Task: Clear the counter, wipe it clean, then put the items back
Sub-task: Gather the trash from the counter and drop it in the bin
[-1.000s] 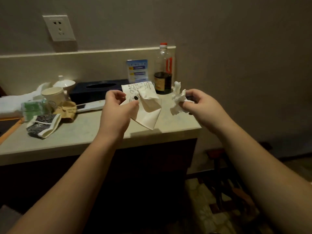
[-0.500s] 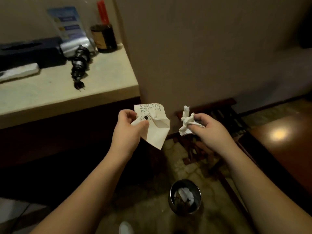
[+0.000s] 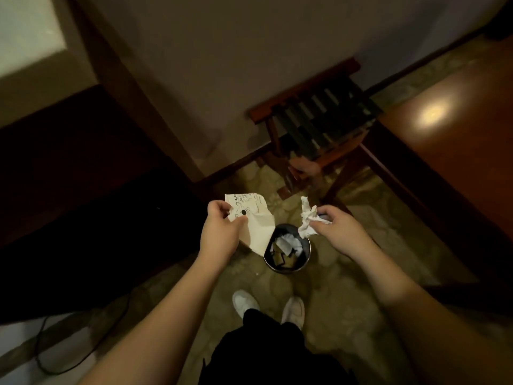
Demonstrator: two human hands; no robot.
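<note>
Far left, a pale corner of the counter (image 3: 27, 31) shows above dark cabinet fronts; a black cable (image 3: 83, 354) loops on the floor at near left. None of the items left on the counter are in view.

Left of centre, the left hand (image 3: 220, 234) pinches a creased sheet of paper (image 3: 256, 226) between thumb and curled fingers. The sheet bears printed or drawn marks, including a black dot, and hangs down so that its lower corner overlaps the left rim of the bin in this view.

Centre, a small round bin (image 3: 287, 266) stands on the patterned floor, already holding white and dark scraps. The person's white shoes (image 3: 245, 302) stand just near of it.

Right of centre, the right hand (image 3: 337, 230) pinches a crumpled tissue (image 3: 308, 222) at the fingertips, the wad appearing to lie over the bin's far right rim.

Far right, a slatted wooden rack (image 3: 319, 118) stands against the wall, beside a polished wooden surface (image 3: 458, 151).

Probable hazards: the bin's mouth is narrow and both pieces are light. The flat sheet, if released open, may glide and settle on the floor or bridge the rim; the tissue, held near the edge, may bounce off the rim. How high the hands are above the bin cannot be judged from this view, and a long drop would worsen drift. The dim light also makes fallen scraps easy to overlook.
</note>
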